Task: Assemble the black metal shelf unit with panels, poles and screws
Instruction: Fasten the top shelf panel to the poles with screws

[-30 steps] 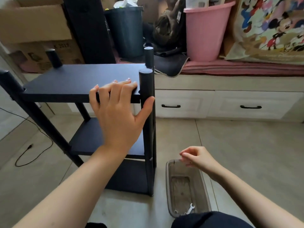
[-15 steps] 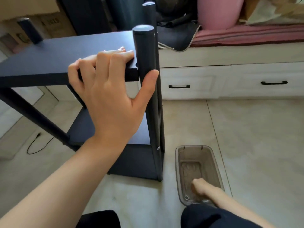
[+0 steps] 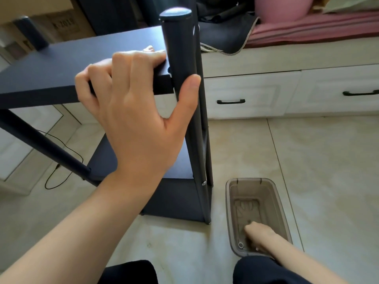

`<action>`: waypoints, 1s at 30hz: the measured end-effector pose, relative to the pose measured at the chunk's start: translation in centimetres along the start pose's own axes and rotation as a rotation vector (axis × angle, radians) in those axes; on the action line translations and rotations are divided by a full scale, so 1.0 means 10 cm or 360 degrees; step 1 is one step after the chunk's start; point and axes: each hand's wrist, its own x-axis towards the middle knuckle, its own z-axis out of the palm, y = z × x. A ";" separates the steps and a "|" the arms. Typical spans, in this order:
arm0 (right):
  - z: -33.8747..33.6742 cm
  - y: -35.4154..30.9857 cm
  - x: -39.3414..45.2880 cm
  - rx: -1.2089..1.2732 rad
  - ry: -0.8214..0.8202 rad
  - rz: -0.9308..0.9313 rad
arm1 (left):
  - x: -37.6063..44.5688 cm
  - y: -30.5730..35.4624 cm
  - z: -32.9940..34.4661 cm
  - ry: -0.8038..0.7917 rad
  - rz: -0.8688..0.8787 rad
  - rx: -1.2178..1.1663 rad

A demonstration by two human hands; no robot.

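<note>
Both forearms are bare, no sleeves showing; dark trousers [image 3: 264, 271] cover the knees

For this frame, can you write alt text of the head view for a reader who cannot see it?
A person's left hand grips the top panel of a black shelf unit where it meets the near front pole, thumb on the pole. The right hand reaches into a translucent brown box on the tiled floor beside the unit.
</note>
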 end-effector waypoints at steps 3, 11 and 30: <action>-0.02 0.02 0.01 -0.0017 0.0063 -0.0012 | 0.01 0.01 0.01 -0.0002 -0.0012 0.0007; 0.00 0.06 0.04 -0.0022 0.0135 -0.0045 | 0.00 0.03 0.02 -0.0002 -0.0021 0.0022; -0.51 0.17 -0.43 0.0498 0.0721 -0.0114 | 0.01 0.01 -0.07 -0.0176 -0.0052 0.0054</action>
